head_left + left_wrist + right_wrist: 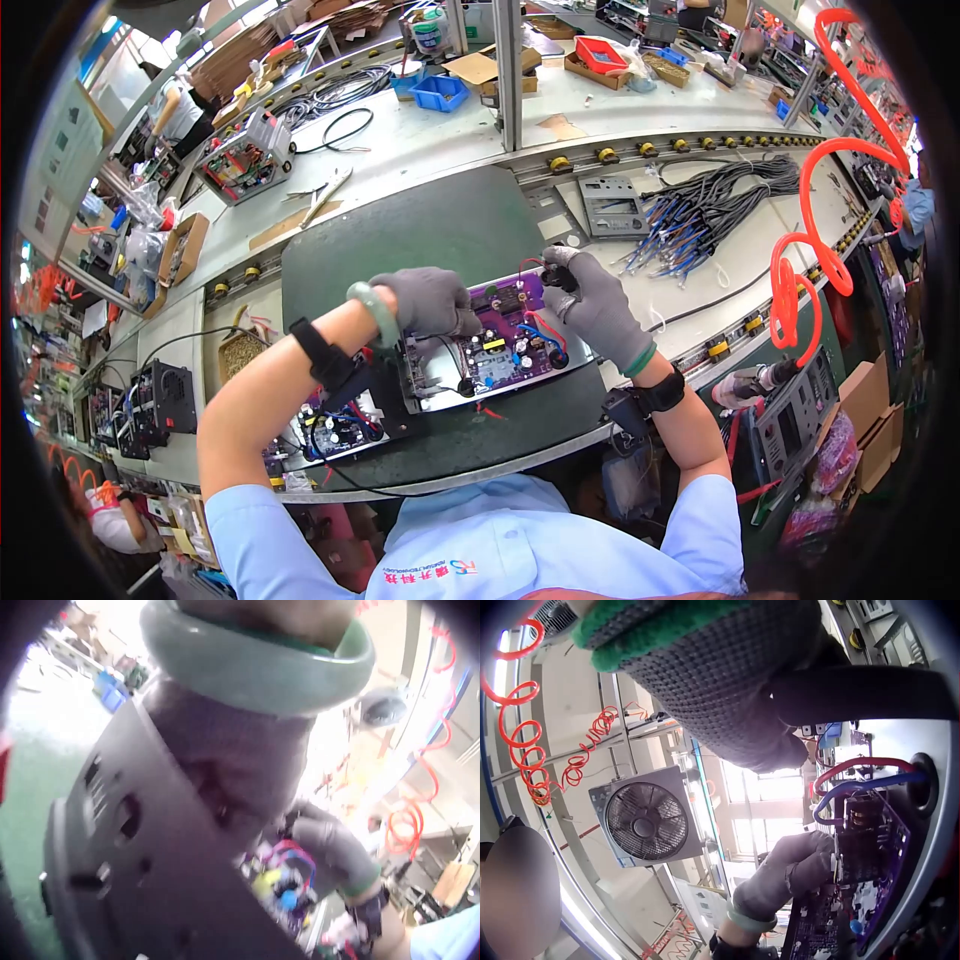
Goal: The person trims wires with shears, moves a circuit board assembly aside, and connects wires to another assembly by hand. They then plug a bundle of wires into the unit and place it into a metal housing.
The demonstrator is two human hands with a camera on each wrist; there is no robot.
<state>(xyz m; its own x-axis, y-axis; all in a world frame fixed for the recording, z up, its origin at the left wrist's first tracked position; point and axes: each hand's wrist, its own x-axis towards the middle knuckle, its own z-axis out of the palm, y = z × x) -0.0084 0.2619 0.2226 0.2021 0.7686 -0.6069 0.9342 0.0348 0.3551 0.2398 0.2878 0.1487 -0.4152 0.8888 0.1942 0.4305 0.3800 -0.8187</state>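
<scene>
A purple circuit board (505,335) with red and blue wires lies in a shallow metal chassis (500,390) on the dark green mat. My gloved left hand (435,300) reaches over the board's left part, fingers bent down at its components; what they hold is hidden. In the left wrist view, a dark panel with cutouts (150,832) stands in front of that hand. My gloved right hand (597,310) is at the chassis's far right corner, pinching a small black part (562,277) between thumb and fingers. In the right wrist view, a black band-shaped piece (870,694) runs beside this hand.
A second board (340,430) sits at the left near the table edge. Beyond the mat lie a grey panel (612,207) and a bundle of black cables (710,205). A coiled red air hose (790,290) with a power screwdriver (750,385) hangs at the right.
</scene>
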